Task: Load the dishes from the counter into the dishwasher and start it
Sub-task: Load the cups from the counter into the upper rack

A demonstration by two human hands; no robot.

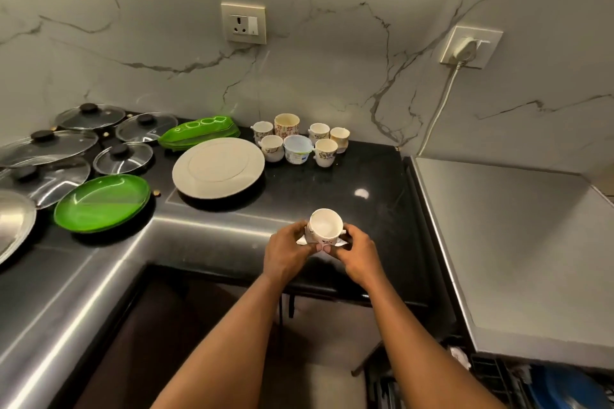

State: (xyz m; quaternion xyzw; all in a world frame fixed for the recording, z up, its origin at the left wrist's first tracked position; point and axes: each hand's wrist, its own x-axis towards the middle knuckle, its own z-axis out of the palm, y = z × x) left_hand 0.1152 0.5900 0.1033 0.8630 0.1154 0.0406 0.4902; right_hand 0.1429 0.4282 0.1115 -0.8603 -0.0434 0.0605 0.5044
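One empty white cup (325,226), dark-patterned.

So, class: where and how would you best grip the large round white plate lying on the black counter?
The large round white plate lies flat, so probably pinch its near rim from the front; patterned cups and a green tray crowd its far side.

Six cups (325,152) were grouped, plus a seventh cup (325,228) apart, one light-blue plastic tub (298,149) and one white plate (218,168). There were five glass lids (123,159), one stack of green plates (101,202), one stack of green trays (199,134), two wall sockets (243,23).
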